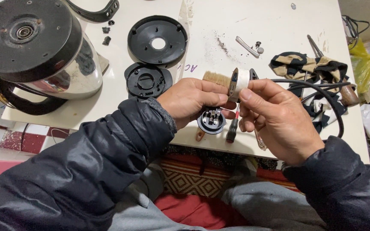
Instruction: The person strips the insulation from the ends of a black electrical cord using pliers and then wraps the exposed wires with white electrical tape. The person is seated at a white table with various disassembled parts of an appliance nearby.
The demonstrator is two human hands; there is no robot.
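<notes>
I hold a small brush with a white handle and tan bristles [230,80] between my two hands, above the near edge of the white table [279,30]. My left hand [191,102] is curled shut around the bristle end, with the bristles poking out above my knuckles. My right hand [275,117] pinches the white handle between thumb and forefinger, the other fingers folded under. Just below my hands a round black connector part with metal contacts [211,119] lies on the table, beside a screwdriver with a red and black grip [234,127]. A black power cord [322,92] runs off to the right from behind my right hand, over a striped cloth [309,66]. To the left, a steel kettle [65,64] lies tipped with its black underside facing me, and two round black plastic base covers [157,40] [146,80] rest near it, well apart from my grip
</notes>
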